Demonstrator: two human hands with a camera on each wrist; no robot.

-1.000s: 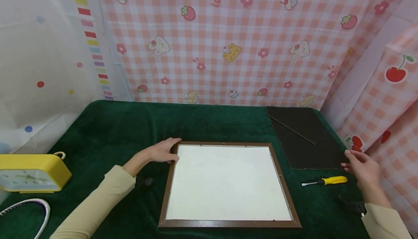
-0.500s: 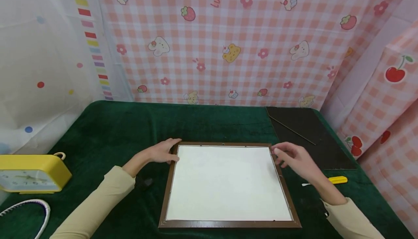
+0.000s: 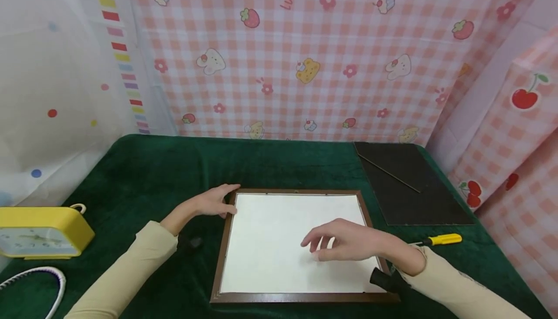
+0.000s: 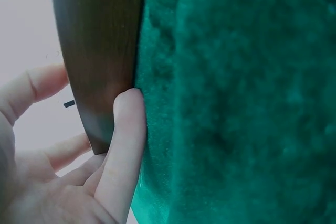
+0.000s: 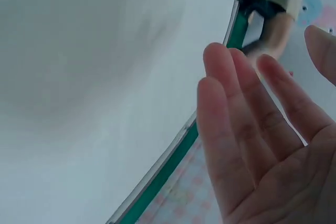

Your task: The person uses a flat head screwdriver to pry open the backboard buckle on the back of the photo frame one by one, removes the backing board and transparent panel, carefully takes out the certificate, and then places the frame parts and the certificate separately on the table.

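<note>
A brown picture frame [image 3: 261,298] lies on the green cloth, with a white sheet [image 3: 266,241] filling its inside. My left hand [image 3: 214,201] grips the frame near its far left corner. In the left wrist view, the fingers and thumb of that left hand [image 4: 79,182] lie on both sides of the brown frame strip [image 4: 100,51]. Over the right half of the sheet hovers my right hand [image 3: 348,241], its fingers loosely bent and nothing between them. The right wrist view shows this right hand [image 5: 262,140] with fingers spread, the white sheet [image 5: 79,103] alongside.
To the right lies a dark flat board [image 3: 418,202] with a thin rod-like line [image 3: 388,172] across it. A screwdriver with a yellow handle [image 3: 444,239] lies in front of the board. At the left stands a yellow alarm clock [image 3: 48,231], with a white cord loop [image 3: 58,273] before it.
My right hand has come from the dark board's near right corner, past the frame's right edge, to above the white sheet. The left hand has stayed at the frame's corner.
</note>
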